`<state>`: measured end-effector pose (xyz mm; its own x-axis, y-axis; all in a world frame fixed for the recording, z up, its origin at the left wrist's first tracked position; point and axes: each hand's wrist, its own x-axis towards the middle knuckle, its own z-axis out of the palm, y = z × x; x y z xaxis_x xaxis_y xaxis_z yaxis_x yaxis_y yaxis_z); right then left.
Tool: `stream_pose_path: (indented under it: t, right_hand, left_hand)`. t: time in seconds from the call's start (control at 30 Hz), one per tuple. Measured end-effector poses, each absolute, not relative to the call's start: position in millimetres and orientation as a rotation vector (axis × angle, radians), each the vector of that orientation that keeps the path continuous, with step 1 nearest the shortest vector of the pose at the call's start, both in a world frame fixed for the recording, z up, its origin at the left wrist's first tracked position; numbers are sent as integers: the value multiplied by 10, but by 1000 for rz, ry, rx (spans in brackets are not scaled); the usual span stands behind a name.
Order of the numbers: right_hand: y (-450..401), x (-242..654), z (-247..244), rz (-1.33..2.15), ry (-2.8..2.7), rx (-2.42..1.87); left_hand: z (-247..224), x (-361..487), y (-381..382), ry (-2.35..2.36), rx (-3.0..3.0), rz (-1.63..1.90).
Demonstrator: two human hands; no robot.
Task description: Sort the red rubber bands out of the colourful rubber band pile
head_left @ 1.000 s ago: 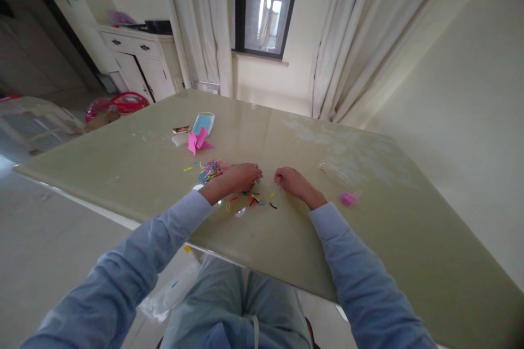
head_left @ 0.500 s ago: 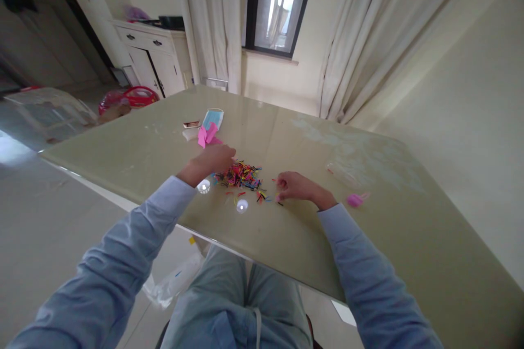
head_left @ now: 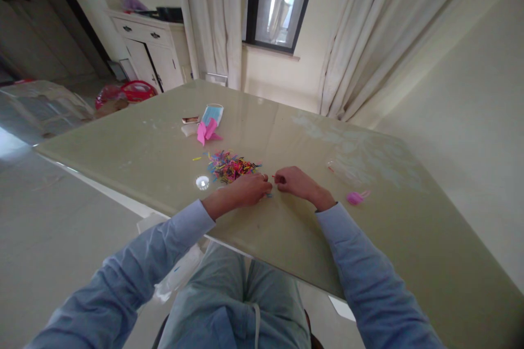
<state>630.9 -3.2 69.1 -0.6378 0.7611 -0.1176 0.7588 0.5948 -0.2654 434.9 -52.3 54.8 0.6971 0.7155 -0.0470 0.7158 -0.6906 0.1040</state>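
A pile of small, thin multicoloured pieces [head_left: 230,167] lies on the glossy greenish table [head_left: 286,240]. My left hand [head_left: 254,188] is at the pile's near right edge, its fingers pinched together; what is between them is too small to name. Just to its right, my right hand [head_left: 292,182] is closed with a tiny red piece showing at its fingertips. The two hands' fingertips almost meet. A yellow piece [head_left: 197,158] lies apart, left of the pile. Bright light reflects off a small round spot [head_left: 202,182] beside my left forearm.
Beyond the pile lie pink paper [head_left: 208,131], a blue mask [head_left: 213,114] and a small brown-and-white item [head_left: 190,120]. A purple-pink object [head_left: 355,198] and a clear plastic bag [head_left: 347,172] are on the right. The table's near edge crosses above my lap.
My left hand has moved right and nearer to me, from the pile's far left side to beside my right hand. My right hand has hardly moved.
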Motion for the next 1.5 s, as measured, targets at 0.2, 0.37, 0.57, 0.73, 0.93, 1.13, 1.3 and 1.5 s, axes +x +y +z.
stream_pose_path:
  t: [0.2,0.37,0.57,0.73,0.93,1.13,1.3,1.5]
  right_hand:
    - [112,6332,631,260,-2653,-1473]
    - [105,6264,598,245,-2788,-1464]
    - [78,6169,566,123,-2807,-1575]
    - [75,6040,623,138,-2783,-1534]
    - [77,5612,661,281,-2522,-1231]
    - [155,5620,708,559,-2324,-1126]
    - [186,6096,842,645,-2394,-1199]
    - [110,6328,663,595,-2789,-1048]
  left_hand:
    - [558,4195,-532,1215,2805,-84]
    - [697,3969,-561,1385,2794,-45]
    - [885,3585,-542,1842,2613,-134]
    - [901,3468,-510,2006,2486,-133]
    - [849,3666,-607,1991,2556,110]
    - [685,4085,-850,1485,2742,201]
    - [430,4378,-766,1213,2864,275]
    - [455,4315,-658,1244,2818,78]
